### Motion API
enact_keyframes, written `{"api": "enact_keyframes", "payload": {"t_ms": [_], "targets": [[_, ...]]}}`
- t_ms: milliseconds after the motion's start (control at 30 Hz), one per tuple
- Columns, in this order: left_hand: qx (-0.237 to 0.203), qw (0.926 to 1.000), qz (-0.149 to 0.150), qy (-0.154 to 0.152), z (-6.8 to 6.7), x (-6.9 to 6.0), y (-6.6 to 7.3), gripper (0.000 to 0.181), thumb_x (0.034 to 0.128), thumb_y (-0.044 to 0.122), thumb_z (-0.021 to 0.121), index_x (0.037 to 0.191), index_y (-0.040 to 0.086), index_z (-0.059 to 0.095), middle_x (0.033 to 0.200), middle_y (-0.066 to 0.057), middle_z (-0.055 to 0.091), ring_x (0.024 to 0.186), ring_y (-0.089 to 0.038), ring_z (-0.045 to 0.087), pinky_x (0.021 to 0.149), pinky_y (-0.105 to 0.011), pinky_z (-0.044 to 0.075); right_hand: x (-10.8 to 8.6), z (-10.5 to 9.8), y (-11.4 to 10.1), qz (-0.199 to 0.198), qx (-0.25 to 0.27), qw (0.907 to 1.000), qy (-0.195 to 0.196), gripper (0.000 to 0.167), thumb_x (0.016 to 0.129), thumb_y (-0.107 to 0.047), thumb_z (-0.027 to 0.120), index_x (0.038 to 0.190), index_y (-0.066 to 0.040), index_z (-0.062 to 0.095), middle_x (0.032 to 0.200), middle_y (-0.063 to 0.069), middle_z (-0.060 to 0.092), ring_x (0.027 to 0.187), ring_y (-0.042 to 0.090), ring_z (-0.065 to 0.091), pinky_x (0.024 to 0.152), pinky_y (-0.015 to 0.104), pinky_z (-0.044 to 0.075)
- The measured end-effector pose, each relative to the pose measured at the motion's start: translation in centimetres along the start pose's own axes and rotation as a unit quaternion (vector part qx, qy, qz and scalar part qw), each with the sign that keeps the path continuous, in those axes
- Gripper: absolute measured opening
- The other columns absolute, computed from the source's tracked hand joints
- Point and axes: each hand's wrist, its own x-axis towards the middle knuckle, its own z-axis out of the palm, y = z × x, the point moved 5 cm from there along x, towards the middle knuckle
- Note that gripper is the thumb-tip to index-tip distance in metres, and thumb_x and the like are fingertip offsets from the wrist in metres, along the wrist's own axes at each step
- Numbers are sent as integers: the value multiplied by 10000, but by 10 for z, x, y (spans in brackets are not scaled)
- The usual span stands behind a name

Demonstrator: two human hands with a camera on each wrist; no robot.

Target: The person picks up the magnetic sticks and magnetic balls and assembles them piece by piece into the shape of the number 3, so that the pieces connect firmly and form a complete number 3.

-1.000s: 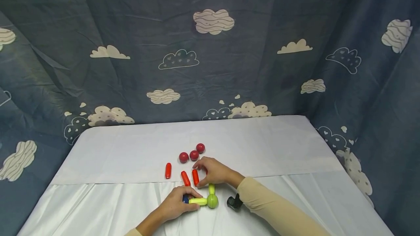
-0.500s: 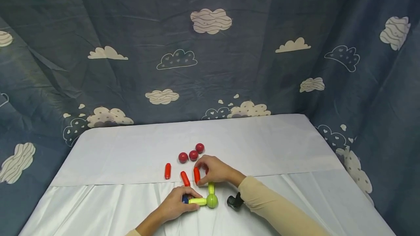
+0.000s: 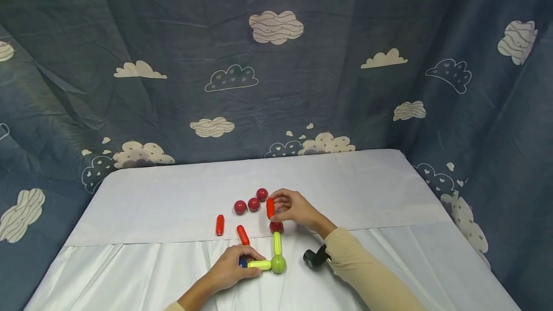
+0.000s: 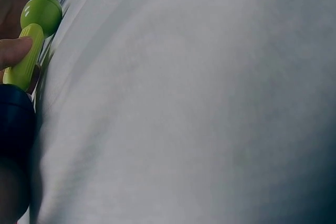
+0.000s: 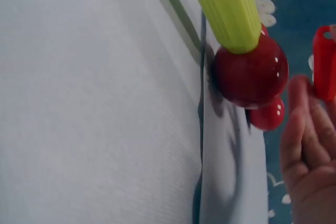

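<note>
My left hand (image 3: pixel 231 267) pinches the yellow-green stick (image 3: pixel 259 265) beside a dark blue ball (image 3: pixel 243 262); the left wrist view shows a thumb on that stick (image 4: pixel 25 61). A green ball (image 3: pixel 278 264) joins it to a second yellow-green stick (image 3: pixel 277 244), which points away and meets a dark red ball (image 3: pixel 276 227). Just above that ball, my right hand (image 3: pixel 295 210) holds a red stick (image 3: pixel 270 208) upright between thumb and fingers. In the right wrist view the red stick (image 5: pixel 325 66) is apart from the red ball (image 5: pixel 252 72).
Three dark red balls (image 3: pixel 254 204) lie farther back, left of my right hand. Two loose red sticks (image 3: pixel 220 225) rest on the white cloth (image 3: pixel 151 205). A black object (image 3: pixel 316 257) sits by the right wrist, and a dark cloud-patterned curtain (image 3: pixel 324 85) hangs behind.
My right hand has lifted the red stick and moved it back and rightward, uncovering the dark red ball at the stick's end. The left hand has stayed in place.
</note>
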Motion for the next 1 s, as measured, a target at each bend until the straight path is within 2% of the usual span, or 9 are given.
{"api": "enact_keyframes", "payload": {"t_ms": [100,233,333,433,500,567,733,833,1000], "targets": [[9,10000,-45,-16,0,0,0,223,889,128,848,1100,79,795,1066,-43,755,933,-113,581,828,-214,456,2,-4,8,186,854,9961,-105,529,870,88,762,1350,27,550,1142,109,743,905,122,722,891,250,610],[40,9999,-118,-40,-1,1,0,227,890,137,849,1106,90,795,1070,-31,752,941,-124,581,835,-215,458,4,-9,17,436,1860,9813,-241,502,906,93,699,1347,-59,513,1087,35,765,879,139,757,859,242,618],[61,9999,-132,-28,-2,1,1,231,886,132,852,1107,92,797,1068,-32,752,946,-134,581,840,-221,461,5,-13,20,509,2391,9693,-252,466,944,81,644,1350,-101,505,1079,8,761,889,135,745,832,229,618],[57,9999,-156,-6,-2,2,1,234,880,125,854,1104,91,797,1064,-33,749,950,-146,579,842,-225,460,5,-16,20,537,2631,9631,-177,379,1000,36,587,1347,-97,508,1035,-7,752,865,119,714,797,224,610],[62,9998,-180,5,-2,1,1,233,880,125,855,1104,93,797,1063,-30,747,951,-150,577,842,-229,458,5,-17,20,572,2591,9641,-34,313,1027,0,568,1325,-79,516,981,-19,744,836,104,701,763,220,604],[71,9998,-208,20,-2,1,1,233,880,127,856,1104,97,798,1066,-27,747,954,-150,577,848,-237,455,7,-17,21,644,2380,9690,187,273,1036,-25,575,1303,-51,525,932,-13,738,796,108,687,731,220,598],[94,9996,-263,27,-1,0,1,232,880,143,859,1099,103,796,1063,-18,743,951,-144,578,851,-240,453,12,-13,24,859,1266,9859,684,288,990,-25,672,1252,6,558,864,19,739,695,120,681,692,236,605],[119,9995,-286,17,1,0,0,228,879,155,861,1094,111,797,1058,-9,740,947,-142,578,850,-234,451,14,-9,24,811,745,9913,723,297,959,-8,710,1221,35,578,833,38,727,636,108,665,669,251,610],[141,9995,-269,11,2,1,0,223,882,159,862,1090,112,798,1063,-10,744,953,-150,580,853,-231,453,17,-6,24,665,426,9941,748,299,925,18,738,1190,64,606,825,65,732,614,87,651,635,260,609]]}}
